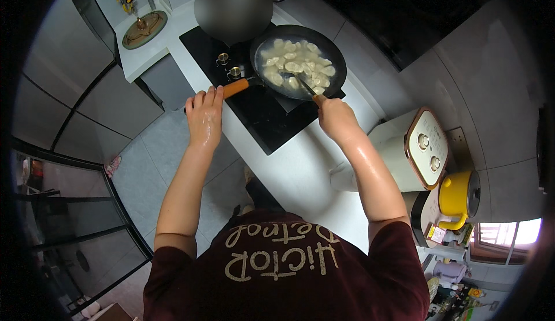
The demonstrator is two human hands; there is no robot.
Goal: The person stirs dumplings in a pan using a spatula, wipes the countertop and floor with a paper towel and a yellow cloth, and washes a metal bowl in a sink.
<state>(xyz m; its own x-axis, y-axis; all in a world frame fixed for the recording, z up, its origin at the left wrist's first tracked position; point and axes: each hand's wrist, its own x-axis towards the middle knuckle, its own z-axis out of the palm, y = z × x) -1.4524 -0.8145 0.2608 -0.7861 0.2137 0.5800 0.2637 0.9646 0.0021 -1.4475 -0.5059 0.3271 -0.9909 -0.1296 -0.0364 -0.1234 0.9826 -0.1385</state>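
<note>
A dark wok (pixel 339 67) sits on the right side of a black glass cooktop (pixel 264 130). Many pale dumplings (pixel 294 67) lie in cloudy liquid inside it. My left hand (pixel 206 115) grips the wok's orange-brown wooden handle (pixel 235 88), which points toward the left. My right hand (pixel 340 119) is closed around the handle of a dark utensil (pixel 307 85). Its head dips among the dumplings near the wok's front side, partly under the liquid, so its exact shape is hard to tell.
Behind the cooktop's left side a large round shape (pixel 234 8) appears blurred grey. Two brass-coloured knobs (pixel 234 72) stand on the cooktop. On the right are a cream appliance with dials (pixel 427 147) and a yellow pot (pixel 455 193). A round board (pixel 145 29) rests at the far left.
</note>
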